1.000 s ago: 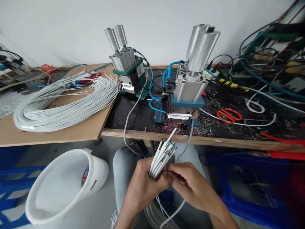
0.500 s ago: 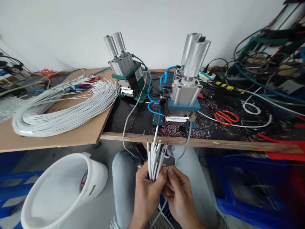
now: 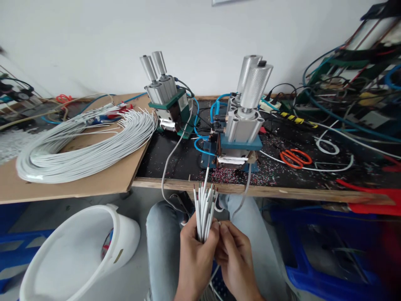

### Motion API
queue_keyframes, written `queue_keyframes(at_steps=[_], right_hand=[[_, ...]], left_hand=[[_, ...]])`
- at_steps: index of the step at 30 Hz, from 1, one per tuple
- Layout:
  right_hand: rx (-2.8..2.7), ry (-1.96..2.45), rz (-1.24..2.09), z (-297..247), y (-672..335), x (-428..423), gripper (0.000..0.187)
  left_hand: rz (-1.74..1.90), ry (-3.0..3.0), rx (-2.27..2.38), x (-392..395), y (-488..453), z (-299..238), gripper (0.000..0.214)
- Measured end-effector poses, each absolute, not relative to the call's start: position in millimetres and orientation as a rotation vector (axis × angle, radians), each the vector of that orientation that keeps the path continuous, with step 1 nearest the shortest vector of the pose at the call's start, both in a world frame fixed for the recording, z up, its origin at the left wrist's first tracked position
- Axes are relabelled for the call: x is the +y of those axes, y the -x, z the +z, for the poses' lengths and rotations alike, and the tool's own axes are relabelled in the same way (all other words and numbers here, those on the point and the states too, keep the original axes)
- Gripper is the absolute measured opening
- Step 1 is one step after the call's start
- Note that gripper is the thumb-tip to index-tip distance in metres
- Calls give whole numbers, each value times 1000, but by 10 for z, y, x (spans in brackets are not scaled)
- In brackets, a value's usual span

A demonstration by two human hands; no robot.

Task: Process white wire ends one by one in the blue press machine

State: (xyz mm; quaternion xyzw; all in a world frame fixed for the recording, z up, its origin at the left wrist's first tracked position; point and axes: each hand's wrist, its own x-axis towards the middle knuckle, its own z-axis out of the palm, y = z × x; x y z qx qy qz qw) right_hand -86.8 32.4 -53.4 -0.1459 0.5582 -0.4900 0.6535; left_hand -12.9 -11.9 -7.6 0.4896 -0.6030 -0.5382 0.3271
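Observation:
A bundle of white cables [image 3: 205, 211] stands upright in my left hand [image 3: 197, 255], whose fingers are wrapped round it. Dark and coloured tips show at the tops of the cables, and one cable reaches higher than the others. My right hand [image 3: 234, 255] is closed beside the left, thumb and forefinger pinching a small pale end that looks like a white cable. The rest of its grip is hidden. Below the hands, white cable hangs down between the knees. Just beyond the bundle, on the bench, is a pneumatic machine [image 3: 241, 129] with knurled silver cylinders.
A large coil of white cable [image 3: 78, 163] lies on cardboard [image 3: 125, 184] at the left. A second machine [image 3: 166, 100] stands behind. Orange-handled scissors [image 3: 296, 158] lie on the bench at right. A white bucket [image 3: 115, 238] is at lower left, a blue stool [image 3: 291, 267] at lower right.
The view has tilted slightly upward, so the bench and machines sit a little lower. The cables in my left hand are gathered closer together. Both hands stay in nearly the same place.

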Motion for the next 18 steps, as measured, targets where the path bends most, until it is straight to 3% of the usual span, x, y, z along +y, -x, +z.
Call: queue_keyframes(at_steps=[18], right_hand=[[1313,378,-1119,-552,970,338,121]], left_hand=[[-1369,-1313,-1575,-131,202,-42,28]])
